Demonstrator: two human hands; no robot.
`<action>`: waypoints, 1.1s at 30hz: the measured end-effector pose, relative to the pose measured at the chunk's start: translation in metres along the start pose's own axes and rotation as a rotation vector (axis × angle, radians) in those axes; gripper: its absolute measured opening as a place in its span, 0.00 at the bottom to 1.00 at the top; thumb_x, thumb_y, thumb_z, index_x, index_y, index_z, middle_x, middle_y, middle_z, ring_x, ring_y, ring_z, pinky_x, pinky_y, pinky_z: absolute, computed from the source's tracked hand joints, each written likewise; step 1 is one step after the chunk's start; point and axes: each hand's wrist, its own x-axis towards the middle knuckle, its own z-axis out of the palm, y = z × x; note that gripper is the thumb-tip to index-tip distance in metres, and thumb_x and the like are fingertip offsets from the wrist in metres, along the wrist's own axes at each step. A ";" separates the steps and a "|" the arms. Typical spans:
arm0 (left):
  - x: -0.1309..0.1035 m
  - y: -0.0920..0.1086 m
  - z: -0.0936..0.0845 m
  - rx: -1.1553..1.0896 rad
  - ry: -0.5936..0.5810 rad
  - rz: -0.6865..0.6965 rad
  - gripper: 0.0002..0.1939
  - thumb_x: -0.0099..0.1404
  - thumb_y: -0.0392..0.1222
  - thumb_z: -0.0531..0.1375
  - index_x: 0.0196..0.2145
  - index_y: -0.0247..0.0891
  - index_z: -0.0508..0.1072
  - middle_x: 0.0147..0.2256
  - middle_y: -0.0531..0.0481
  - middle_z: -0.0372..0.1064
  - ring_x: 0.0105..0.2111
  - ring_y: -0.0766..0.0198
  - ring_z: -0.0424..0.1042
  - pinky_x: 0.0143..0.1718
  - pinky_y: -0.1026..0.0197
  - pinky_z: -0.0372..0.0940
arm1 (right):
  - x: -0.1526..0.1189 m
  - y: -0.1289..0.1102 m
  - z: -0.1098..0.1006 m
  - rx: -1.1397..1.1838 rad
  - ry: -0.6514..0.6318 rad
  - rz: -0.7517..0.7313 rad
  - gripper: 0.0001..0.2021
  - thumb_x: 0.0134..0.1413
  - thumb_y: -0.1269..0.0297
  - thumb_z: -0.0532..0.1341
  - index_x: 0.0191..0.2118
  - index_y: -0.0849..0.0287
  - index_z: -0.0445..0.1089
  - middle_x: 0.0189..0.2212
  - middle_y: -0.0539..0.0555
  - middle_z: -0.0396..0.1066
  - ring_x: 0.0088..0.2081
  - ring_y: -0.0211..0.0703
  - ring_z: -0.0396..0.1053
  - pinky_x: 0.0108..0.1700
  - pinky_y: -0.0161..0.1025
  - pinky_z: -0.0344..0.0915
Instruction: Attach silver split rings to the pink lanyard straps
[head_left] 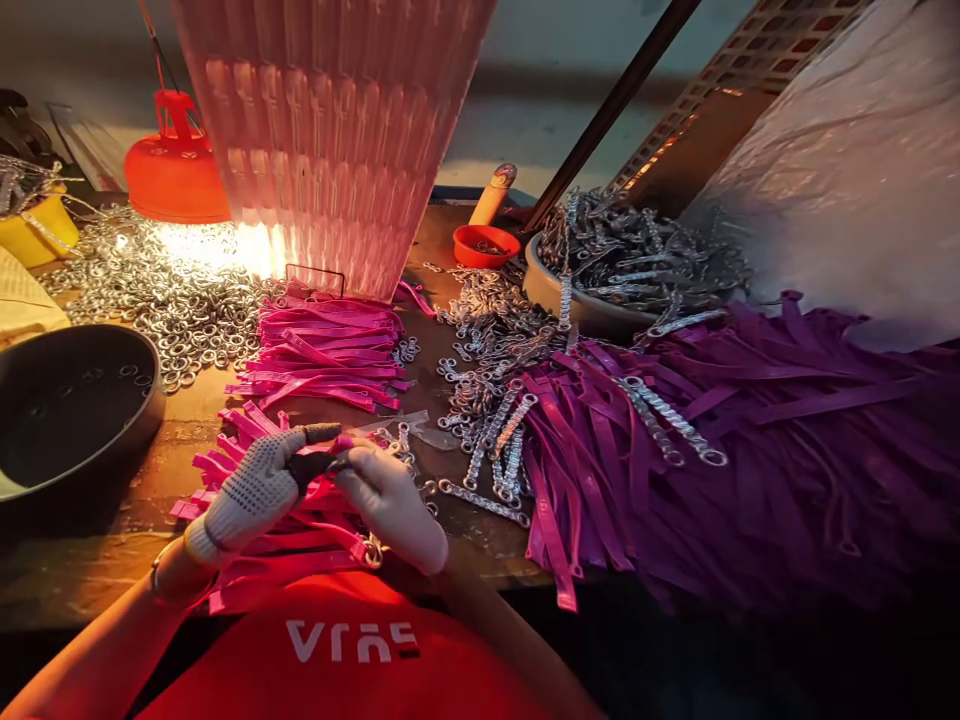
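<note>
My left hand (259,485) wears a white dotted glove with dark fingertips, and my right hand (390,500) a plain pale glove. Their fingertips meet over the near bundle of pink straps (251,575). A small end of a pink strap (343,443) shows where both hands pinch; the fingers hide the rest of that strap. Just beyond lies a second stack of pink straps (322,345). A few metal rings (373,550) lie under my right wrist. To the right of that hand is a short silvery chain strip (484,502).
Loose metal rings (187,320) are heaped under a red lamp (176,170), behind a black bowl (82,410). A corrugated panel (330,130) stands ahead. Rightward are a red dish (486,246), linked rings (487,350), a chain-filled tub (544,290) and heaped purple straps (750,470).
</note>
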 end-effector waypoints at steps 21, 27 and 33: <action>-0.057 -0.009 0.017 0.072 -0.051 -0.107 0.24 0.68 0.60 0.54 0.25 0.37 0.65 0.13 0.58 0.54 0.11 0.73 0.48 0.10 0.70 0.45 | -0.028 -0.039 -0.003 -0.817 -0.117 -0.225 0.11 0.65 0.69 0.55 0.49 0.61 0.71 0.33 0.56 0.76 0.34 0.46 0.72 0.36 0.39 0.61; -0.041 -0.016 0.012 0.547 -0.118 0.200 0.13 0.64 0.44 0.57 0.24 0.36 0.69 0.20 0.53 0.67 0.20 0.69 0.62 0.22 0.67 0.57 | -0.028 -0.030 0.002 -1.106 -0.176 -0.284 0.11 0.63 0.71 0.53 0.44 0.63 0.71 0.27 0.56 0.72 0.27 0.45 0.67 0.29 0.40 0.51; -0.035 -0.029 0.008 0.522 -0.172 0.180 0.11 0.64 0.43 0.57 0.27 0.35 0.72 0.22 0.51 0.67 0.22 0.67 0.61 0.25 0.65 0.57 | -0.029 -0.021 -0.003 -0.883 -0.138 -0.126 0.10 0.63 0.70 0.56 0.49 0.60 0.68 0.36 0.55 0.76 0.37 0.43 0.72 0.38 0.37 0.59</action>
